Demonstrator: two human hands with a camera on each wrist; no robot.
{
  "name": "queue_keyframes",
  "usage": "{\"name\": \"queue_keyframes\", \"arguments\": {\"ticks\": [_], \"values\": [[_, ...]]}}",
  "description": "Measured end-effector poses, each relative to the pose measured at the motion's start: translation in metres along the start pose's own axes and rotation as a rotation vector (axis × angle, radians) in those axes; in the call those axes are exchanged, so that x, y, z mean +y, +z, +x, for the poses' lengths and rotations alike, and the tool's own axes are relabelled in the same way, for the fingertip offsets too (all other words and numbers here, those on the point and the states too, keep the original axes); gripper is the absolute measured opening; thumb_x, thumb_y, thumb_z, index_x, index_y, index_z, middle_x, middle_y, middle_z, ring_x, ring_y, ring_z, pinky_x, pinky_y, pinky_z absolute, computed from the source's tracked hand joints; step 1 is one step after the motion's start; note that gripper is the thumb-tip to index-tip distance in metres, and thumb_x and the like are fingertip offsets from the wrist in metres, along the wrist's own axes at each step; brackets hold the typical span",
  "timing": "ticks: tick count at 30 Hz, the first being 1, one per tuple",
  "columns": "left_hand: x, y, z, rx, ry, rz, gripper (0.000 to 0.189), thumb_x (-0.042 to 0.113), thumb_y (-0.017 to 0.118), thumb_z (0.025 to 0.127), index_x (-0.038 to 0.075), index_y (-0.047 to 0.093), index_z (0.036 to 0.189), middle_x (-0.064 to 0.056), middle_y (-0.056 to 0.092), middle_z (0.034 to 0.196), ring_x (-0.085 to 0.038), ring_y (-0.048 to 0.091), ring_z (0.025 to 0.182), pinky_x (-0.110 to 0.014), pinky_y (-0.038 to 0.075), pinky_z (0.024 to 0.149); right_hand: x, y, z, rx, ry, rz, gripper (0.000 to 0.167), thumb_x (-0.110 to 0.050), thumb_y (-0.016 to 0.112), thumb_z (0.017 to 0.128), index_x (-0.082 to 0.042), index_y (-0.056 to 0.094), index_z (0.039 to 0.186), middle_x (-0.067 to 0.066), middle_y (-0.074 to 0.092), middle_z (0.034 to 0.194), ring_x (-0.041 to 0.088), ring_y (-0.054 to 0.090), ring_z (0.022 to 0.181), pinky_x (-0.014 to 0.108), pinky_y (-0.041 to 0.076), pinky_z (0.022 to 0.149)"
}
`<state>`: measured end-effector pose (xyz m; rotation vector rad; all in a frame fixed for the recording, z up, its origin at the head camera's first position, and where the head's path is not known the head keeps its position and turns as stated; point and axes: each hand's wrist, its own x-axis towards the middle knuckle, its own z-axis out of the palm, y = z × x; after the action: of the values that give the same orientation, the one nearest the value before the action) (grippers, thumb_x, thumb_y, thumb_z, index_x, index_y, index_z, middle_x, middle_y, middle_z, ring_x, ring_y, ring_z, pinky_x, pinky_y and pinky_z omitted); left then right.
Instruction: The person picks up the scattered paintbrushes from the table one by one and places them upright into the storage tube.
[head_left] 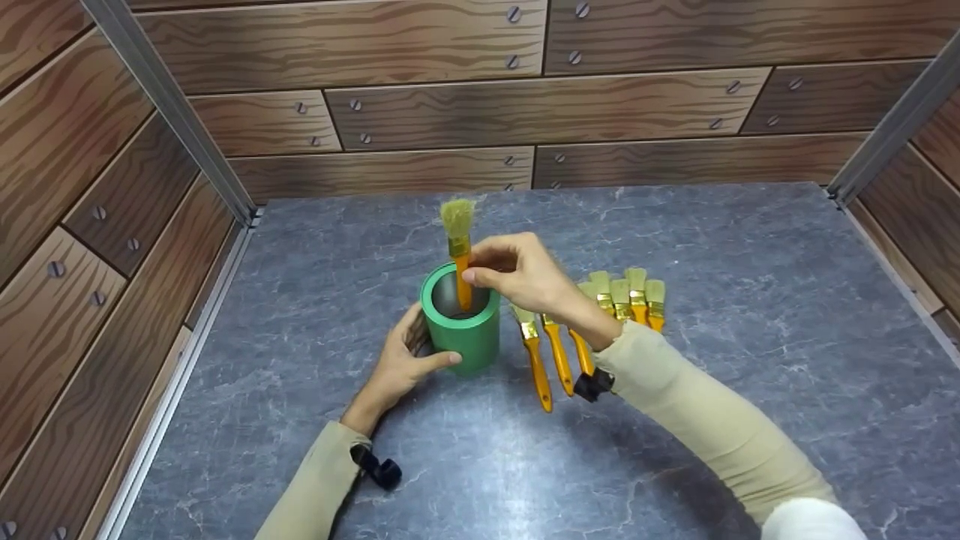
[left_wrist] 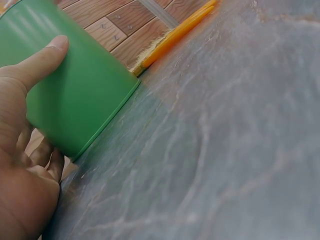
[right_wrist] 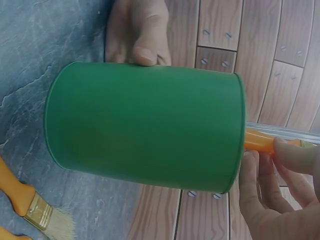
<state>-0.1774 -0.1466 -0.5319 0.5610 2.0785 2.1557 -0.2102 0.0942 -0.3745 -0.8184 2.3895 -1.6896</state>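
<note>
A green cylindrical can stands upright on the table, its open mouth showing a grey inside. My left hand holds the can from the left, thumb on the near side and fingers round the back. Over the mouth, my right hand pinches a paintbrush by its orange handle. The bristles point up, and the handle's lower end is inside the rim. In the right wrist view the can wall hides that end, while part of the handle shows between rim and fingers.
Several more paintbrushes with orange handles lie on the table right of the can, partly under my right forearm. The marbled grey table is bordered by wood-patterned walls at the back and sides, with metal rails along the edges.
</note>
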Motion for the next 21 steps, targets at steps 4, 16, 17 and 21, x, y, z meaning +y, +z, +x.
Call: {"name": "queue_keyframes", "arguments": {"ticks": [4,16,17,21], "values": [[-0.0009,-0.0003,0.0001,0.004,-0.005,-0.004,0.097,0.008,0.09,0.088,0.022,0.036,0.167,-0.002,0.048,0.166,-0.022,0.041,0.157,-0.044,0.034,0.131,0.0026,0.0017,0.0006,-0.003,0.002,-0.025,0.021,-0.011,0.077,0.101,-0.003,0.08,0.119,0.012,0.081,0.109,0.025,0.077,0.094,0.035,0.065,0.084],[-0.0003,-0.0004,0.0006,0.009,-0.008,0.011,0.096,0.01,0.09,0.088,0.023,0.037,0.167,-0.002,0.047,0.167,-0.022,0.04,0.157,-0.046,0.034,0.131,0.0063,0.0043,0.0021,-0.007,-0.014,-0.044,0.018,-0.009,0.077,0.1,-0.003,0.081,0.116,0.013,0.081,0.108,0.025,0.077,0.093,0.035,0.065,0.084],[-0.0003,-0.0003,0.0007,0.008,-0.006,0.009,0.096,0.009,0.09,0.088,0.023,0.037,0.167,-0.002,0.047,0.166,-0.022,0.041,0.157,-0.046,0.034,0.131,0.0066,0.0043,0.0022,-0.007,-0.016,-0.04,0.018,-0.009,0.077,0.099,-0.003,0.081,0.116,0.014,0.081,0.108,0.025,0.077,0.093,0.034,0.065,0.084],[-0.0011,-0.0002,0.0005,0.01,-0.009,0.015,0.097,0.008,0.089,0.088,0.025,0.036,0.167,-0.001,0.048,0.166,-0.021,0.042,0.156,-0.045,0.036,0.13,0.0077,0.004,0.0018,-0.014,-0.013,-0.024,0.019,-0.009,0.077,0.1,-0.001,0.08,0.117,0.014,0.08,0.111,0.026,0.077,0.097,0.035,0.065,0.088]]}}
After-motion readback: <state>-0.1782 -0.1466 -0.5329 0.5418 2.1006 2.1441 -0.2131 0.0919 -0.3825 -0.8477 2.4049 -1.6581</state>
